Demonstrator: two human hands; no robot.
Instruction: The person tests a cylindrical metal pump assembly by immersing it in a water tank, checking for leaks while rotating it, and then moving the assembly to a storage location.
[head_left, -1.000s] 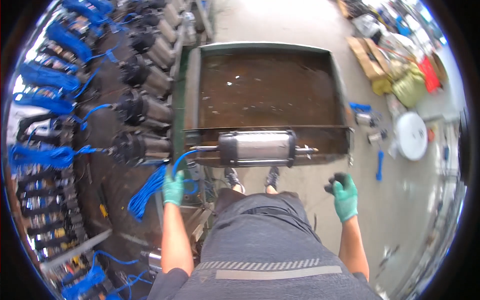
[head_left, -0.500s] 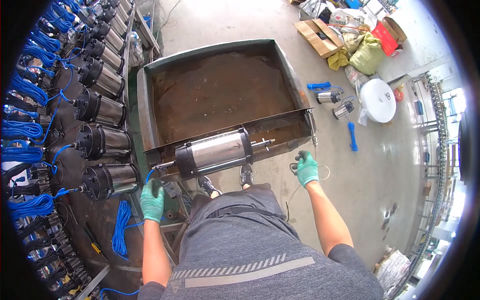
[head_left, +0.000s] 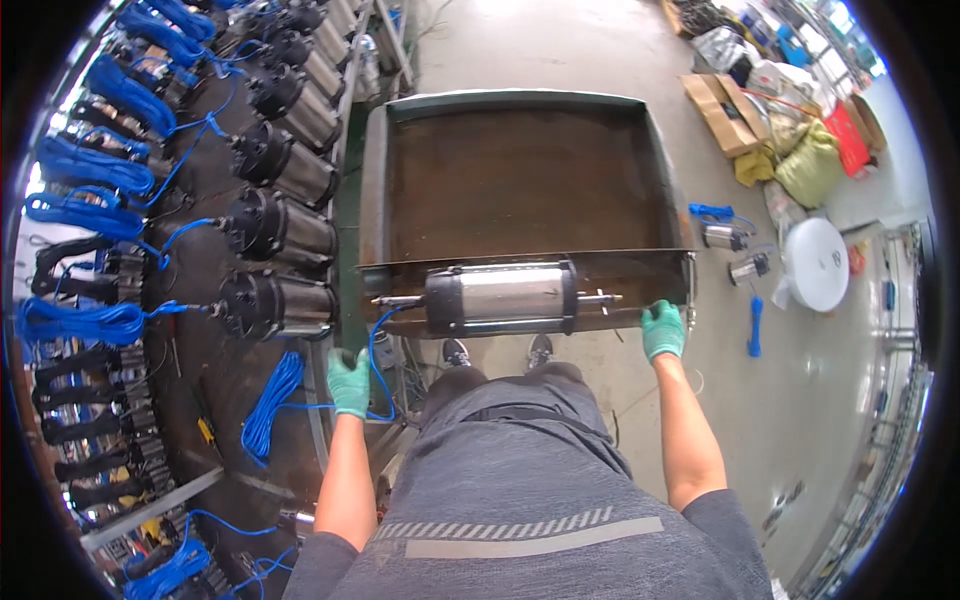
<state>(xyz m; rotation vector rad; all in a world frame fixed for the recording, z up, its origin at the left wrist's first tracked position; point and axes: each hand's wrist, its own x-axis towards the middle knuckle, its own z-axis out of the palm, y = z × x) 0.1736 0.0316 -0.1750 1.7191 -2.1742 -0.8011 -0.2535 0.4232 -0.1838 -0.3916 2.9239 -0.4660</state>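
grey floor [head_left: 790,420], left hand [head_left: 349,384] half-curled, right hand [head_left: 663,334] extended to tank rim [head_left: 622,317], fingers' grip unclear

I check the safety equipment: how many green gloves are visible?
2: one glove on the left hand, one on the right hand by the metal tray. Others may be hidden.

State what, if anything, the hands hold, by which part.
Cannot be told: the right hand is at the tank's front edge, the left hand beside blue cable; grips unclear.
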